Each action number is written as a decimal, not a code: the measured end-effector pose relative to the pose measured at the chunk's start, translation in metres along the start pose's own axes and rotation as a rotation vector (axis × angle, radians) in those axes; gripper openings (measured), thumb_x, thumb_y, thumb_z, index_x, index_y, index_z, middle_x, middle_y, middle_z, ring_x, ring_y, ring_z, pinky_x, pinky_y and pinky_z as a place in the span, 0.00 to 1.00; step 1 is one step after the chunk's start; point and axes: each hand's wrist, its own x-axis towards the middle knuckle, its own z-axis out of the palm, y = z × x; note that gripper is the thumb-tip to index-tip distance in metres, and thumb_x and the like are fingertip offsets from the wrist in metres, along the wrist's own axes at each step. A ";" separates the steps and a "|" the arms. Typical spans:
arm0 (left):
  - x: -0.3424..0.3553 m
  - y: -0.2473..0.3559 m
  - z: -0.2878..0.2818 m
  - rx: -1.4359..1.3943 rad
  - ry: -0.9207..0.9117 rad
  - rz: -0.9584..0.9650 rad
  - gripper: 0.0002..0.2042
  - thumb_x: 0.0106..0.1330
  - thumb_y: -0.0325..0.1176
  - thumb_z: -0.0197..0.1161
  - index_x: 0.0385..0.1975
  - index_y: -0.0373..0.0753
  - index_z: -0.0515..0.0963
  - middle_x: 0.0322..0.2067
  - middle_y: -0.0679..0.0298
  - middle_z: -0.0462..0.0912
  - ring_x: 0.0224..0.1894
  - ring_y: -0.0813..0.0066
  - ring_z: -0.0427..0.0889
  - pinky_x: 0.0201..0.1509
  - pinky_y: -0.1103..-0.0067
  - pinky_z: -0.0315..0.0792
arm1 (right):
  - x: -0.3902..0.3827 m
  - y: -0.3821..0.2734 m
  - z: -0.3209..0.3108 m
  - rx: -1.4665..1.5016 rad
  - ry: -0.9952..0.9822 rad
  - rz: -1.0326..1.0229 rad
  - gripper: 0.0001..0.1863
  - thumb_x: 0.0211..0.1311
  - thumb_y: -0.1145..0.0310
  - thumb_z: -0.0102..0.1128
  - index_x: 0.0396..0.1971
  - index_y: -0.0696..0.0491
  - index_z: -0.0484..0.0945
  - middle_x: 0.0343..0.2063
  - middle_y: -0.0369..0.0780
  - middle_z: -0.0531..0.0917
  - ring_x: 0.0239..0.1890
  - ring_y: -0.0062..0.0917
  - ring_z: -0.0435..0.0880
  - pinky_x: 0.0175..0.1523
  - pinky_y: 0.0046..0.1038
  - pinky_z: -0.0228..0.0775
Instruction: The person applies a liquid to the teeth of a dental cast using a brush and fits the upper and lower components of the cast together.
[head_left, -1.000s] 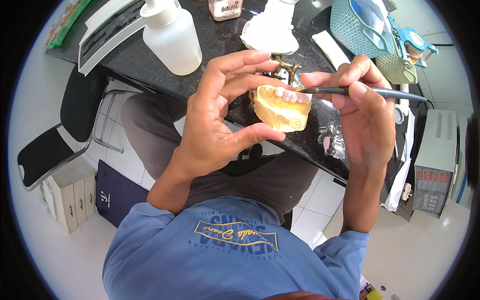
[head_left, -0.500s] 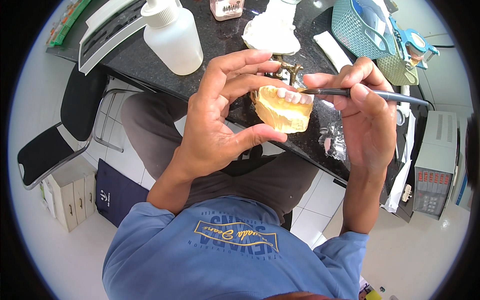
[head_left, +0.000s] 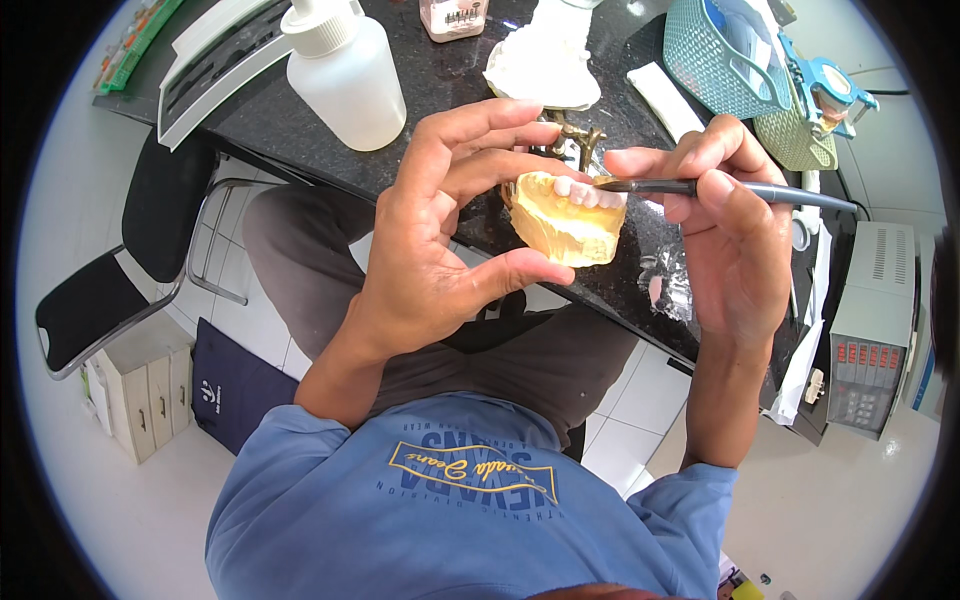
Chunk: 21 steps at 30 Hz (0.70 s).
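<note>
Between the thumb and fingers of my left hand point(head_left: 430, 220) is a yellow plaster dental model point(head_left: 565, 228). A row of whitish teeth point(head_left: 588, 193) runs along its upper edge. My right hand point(head_left: 735, 230) pinches a fine brush point(head_left: 740, 189) with a dark ferrule and grey handle. The brush's dark tip lies at the teeth; whether it touches them I cannot tell. Behind the model, a brass-coloured metal frame point(head_left: 580, 137), like an articulator, shows partly past my left fingers.
On the dark stone table point(head_left: 440, 90) stand a translucent white-capped bottle point(head_left: 347, 85), a small pink-filled jar point(head_left: 453, 18) and a white plaster heap point(head_left: 545, 70). A blue basket point(head_left: 715, 65) is at far right. Crumpled foil point(head_left: 667, 285) lies near the table's front edge.
The brush tip has shifted very slightly left and down along the teeth, with my right fingers moving a little. My left hand and the model stay practically still.
</note>
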 end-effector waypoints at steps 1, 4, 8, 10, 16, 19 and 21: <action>0.000 0.000 0.000 -0.002 0.006 -0.002 0.47 0.49 0.44 0.76 0.61 0.26 0.53 0.48 0.46 0.78 0.59 0.62 0.74 0.62 0.71 0.70 | 0.000 0.000 0.001 0.002 0.005 0.001 0.08 0.62 0.68 0.53 0.32 0.59 0.71 0.25 0.42 0.76 0.46 0.40 0.83 0.51 0.35 0.75; -0.001 0.000 0.001 -0.017 0.015 -0.009 0.47 0.48 0.43 0.76 0.61 0.26 0.53 0.50 0.45 0.77 0.58 0.62 0.75 0.61 0.71 0.70 | 0.000 -0.001 0.002 0.022 0.038 0.014 0.08 0.62 0.69 0.53 0.32 0.59 0.71 0.25 0.41 0.76 0.46 0.41 0.83 0.51 0.36 0.75; 0.000 0.000 0.001 -0.004 0.011 -0.010 0.48 0.46 0.43 0.77 0.61 0.27 0.53 0.51 0.43 0.75 0.57 0.62 0.76 0.61 0.71 0.70 | 0.000 -0.002 0.000 -0.003 0.009 0.031 0.08 0.62 0.69 0.53 0.33 0.59 0.70 0.25 0.42 0.76 0.46 0.41 0.83 0.52 0.38 0.76; 0.000 0.000 0.001 0.000 0.010 -0.009 0.48 0.46 0.43 0.77 0.61 0.27 0.54 0.51 0.43 0.76 0.57 0.62 0.76 0.61 0.71 0.70 | 0.000 -0.002 0.001 0.047 0.039 0.017 0.08 0.62 0.69 0.53 0.33 0.59 0.70 0.26 0.42 0.76 0.47 0.41 0.83 0.52 0.38 0.76; 0.000 0.000 0.001 0.003 0.007 -0.004 0.47 0.47 0.43 0.77 0.61 0.27 0.54 0.49 0.44 0.77 0.57 0.63 0.75 0.61 0.71 0.70 | 0.000 -0.001 0.001 0.031 0.028 0.014 0.08 0.62 0.69 0.52 0.33 0.59 0.71 0.27 0.42 0.76 0.46 0.39 0.84 0.50 0.34 0.77; 0.000 0.000 0.001 -0.004 0.013 -0.007 0.47 0.47 0.43 0.77 0.61 0.27 0.54 0.48 0.45 0.78 0.57 0.63 0.75 0.61 0.72 0.70 | 0.001 -0.001 0.000 -0.005 0.019 0.025 0.08 0.62 0.69 0.52 0.33 0.59 0.71 0.27 0.42 0.76 0.46 0.39 0.84 0.50 0.34 0.77; 0.000 -0.001 0.001 -0.005 0.012 -0.002 0.47 0.48 0.43 0.77 0.61 0.27 0.54 0.47 0.45 0.79 0.57 0.63 0.76 0.61 0.72 0.70 | 0.000 -0.001 0.001 -0.005 0.020 0.025 0.08 0.62 0.69 0.52 0.33 0.59 0.70 0.27 0.42 0.76 0.46 0.40 0.84 0.50 0.34 0.77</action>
